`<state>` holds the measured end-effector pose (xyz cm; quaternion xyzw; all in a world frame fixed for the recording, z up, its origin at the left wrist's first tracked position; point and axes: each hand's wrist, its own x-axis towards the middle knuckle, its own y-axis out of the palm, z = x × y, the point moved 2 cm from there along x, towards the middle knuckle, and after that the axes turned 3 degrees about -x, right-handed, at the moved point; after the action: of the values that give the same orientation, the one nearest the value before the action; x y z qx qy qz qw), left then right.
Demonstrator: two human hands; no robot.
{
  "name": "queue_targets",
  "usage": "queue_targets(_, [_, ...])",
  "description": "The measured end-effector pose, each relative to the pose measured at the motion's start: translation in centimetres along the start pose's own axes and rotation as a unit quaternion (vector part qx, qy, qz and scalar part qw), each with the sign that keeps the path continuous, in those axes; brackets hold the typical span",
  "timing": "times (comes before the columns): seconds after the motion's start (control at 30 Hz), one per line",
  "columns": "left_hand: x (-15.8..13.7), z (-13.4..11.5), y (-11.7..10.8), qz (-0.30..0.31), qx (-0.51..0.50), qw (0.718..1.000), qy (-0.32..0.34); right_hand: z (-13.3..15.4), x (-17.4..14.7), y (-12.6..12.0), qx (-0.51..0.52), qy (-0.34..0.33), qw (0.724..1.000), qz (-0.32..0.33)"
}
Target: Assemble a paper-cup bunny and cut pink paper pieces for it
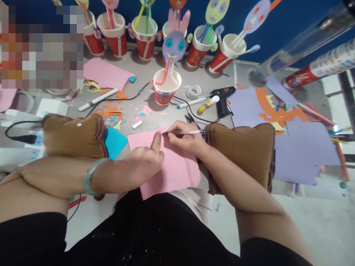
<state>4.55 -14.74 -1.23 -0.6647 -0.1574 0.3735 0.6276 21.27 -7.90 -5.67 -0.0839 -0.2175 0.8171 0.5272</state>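
Note:
A sheet of pink paper (177,166) lies in front of me, its near edge reaching over my lap. My left hand (142,160), wearing a bracelet (94,176) at the wrist, holds the sheet down near its far edge. Its index finger points forward and the other fingers are curled. Under that fingertip shows a small pink piece (164,129), partly hidden. In my right hand (188,140) is a pen (185,132), gripped between thumb and fingers. The pen's dark tip meets the paper close beside my left index finger.
Brown cushions (74,135) (241,153) flank the paper. Beyond it stand a decorated paper cup (167,94), a glue stick (208,104), a glue gun (222,101) and scissors (190,118). Several more cups line the blue wall (277,37). Purple sheets (302,151) lie right, a power strip (39,140) left.

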Motion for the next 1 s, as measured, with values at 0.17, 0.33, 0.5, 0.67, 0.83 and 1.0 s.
queue_targets(0.17, [0.2,0.0,-0.7,0.054,-0.054,0.997,-0.005,-0.1,0.3,0.2,0.05,0.077,0.995,-0.028])
queue_targets(0.33, [1.3,0.2,-1.2,0.147,-0.12,0.982,-0.006,-0.1,0.7,0.3,0.052,0.139,0.989,-0.026])
queue_targets(0.5, [1.5,0.4,-1.6,0.168,-0.131,0.977,0.0,0.2,1.8,0.2,0.061,0.159,0.985,-0.006])
queue_targets(0.67, [0.7,0.5,-1.4,0.1,-0.142,0.984,0.033,0.5,3.4,0.3,0.057,0.177,0.982,0.029])
queue_targets(0.83, [0.6,0.6,-1.1,0.076,-0.148,0.985,0.034,0.7,5.1,0.4,0.041,0.193,0.976,0.091])
queue_targets(1.0, [0.7,0.6,-1.0,0.102,-0.174,0.979,0.013,1.2,6.3,0.4,0.006,0.203,0.967,0.151])
